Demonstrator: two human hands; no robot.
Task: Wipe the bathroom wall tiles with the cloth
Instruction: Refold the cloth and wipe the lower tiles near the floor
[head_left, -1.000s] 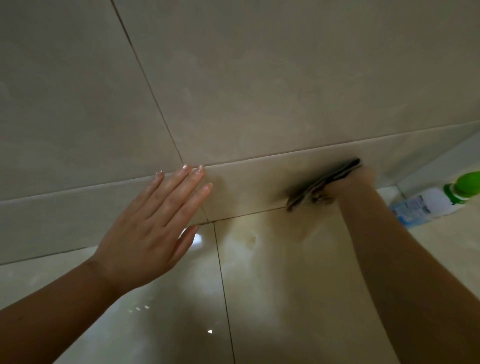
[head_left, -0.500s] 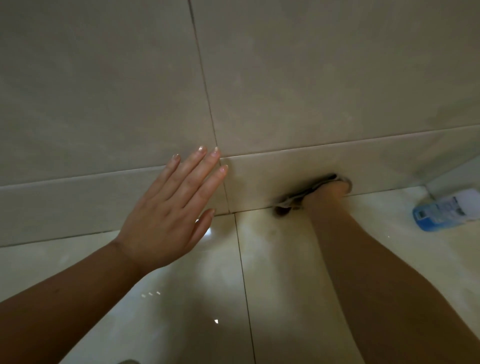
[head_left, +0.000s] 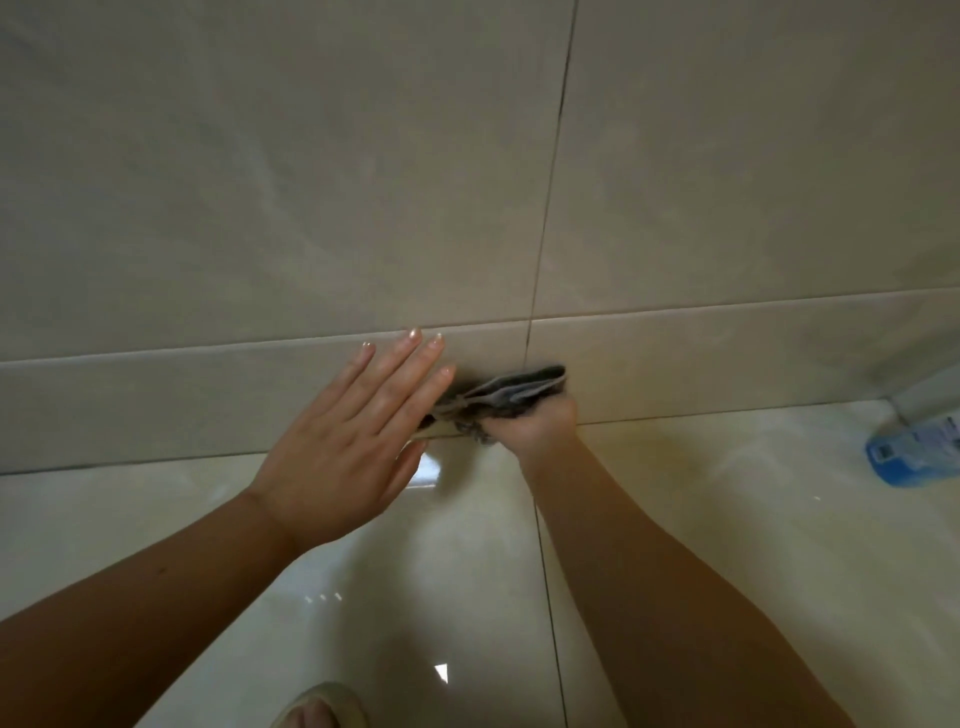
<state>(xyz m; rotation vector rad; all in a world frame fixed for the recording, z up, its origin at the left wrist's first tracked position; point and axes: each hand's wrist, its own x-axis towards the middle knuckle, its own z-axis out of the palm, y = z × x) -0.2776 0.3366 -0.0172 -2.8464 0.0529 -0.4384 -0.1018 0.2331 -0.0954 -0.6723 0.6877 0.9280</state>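
Low down, right hand (head_left: 535, 434) fingers clutch the cloth (head_left: 511, 397).

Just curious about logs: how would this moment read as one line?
right hand: grips grey cloth against low wall tile | left hand: fingers straight, beside cloth

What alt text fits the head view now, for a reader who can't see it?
The right hand grips a grey cloth against the low wall tile just above the floor, while the left hand is open, fingers straight, beside it. A blue-labelled bottle lies on the floor at far right.
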